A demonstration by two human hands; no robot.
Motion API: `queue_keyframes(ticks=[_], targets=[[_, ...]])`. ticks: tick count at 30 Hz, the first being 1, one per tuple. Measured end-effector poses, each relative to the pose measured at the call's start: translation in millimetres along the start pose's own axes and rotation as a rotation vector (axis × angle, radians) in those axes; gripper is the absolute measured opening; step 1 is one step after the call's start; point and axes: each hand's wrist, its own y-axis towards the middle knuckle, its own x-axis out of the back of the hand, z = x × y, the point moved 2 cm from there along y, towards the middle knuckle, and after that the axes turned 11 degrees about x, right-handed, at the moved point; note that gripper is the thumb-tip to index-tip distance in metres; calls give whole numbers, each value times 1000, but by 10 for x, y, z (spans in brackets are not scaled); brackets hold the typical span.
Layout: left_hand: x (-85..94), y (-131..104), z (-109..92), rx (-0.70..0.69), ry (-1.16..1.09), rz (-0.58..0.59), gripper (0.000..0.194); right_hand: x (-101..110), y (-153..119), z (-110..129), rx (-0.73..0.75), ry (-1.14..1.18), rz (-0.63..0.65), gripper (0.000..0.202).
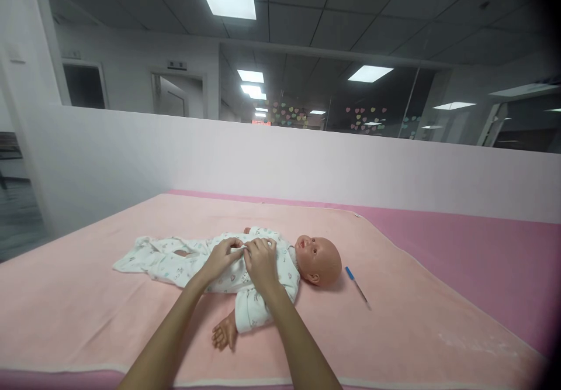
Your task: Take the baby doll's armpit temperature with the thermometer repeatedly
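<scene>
A baby doll (322, 259) lies on its back on a peach cloth, its head to the right. It wears a white patterned onesie (252, 303), whose legs stretch flat to the left. My left hand (222, 256) is over the doll's belly, fingertips pinched on the onesie's fabric. Beside it, my right hand (262, 261) rests on the chest with fingers curled down on the same front. Both sets of fingertips nearly meet at the middle of the garment. Whatever small fastening may lie between them is hidden. One doll hand sticks out of the near sleeve.
A thin stick with a blue end, perhaps a thermometer (357, 287), lies right of the doll's head. The peach cloth (394, 331) covers a pink mat (482, 261). A low white wall (307, 162) stands behind, with glass panels above it.
</scene>
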Motion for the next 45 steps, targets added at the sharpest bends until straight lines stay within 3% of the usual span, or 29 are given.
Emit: queue_keyframes(ticks=[10, 18, 27, 45], targets=[[29, 11, 16, -137, 260, -159, 24, -21, -4, -7, 7, -8, -3, 13], [24, 16, 40, -171, 307, -154, 27, -19, -15, -18, -1, 17, -3, 10], [2, 32, 46, -154, 320, -150, 18, -32, -9, -20, -8, -19, 6, 9], [-40, -3, 39, -330, 584, -205, 20, -79, -10, -41, -14, -83, 14, 15]])
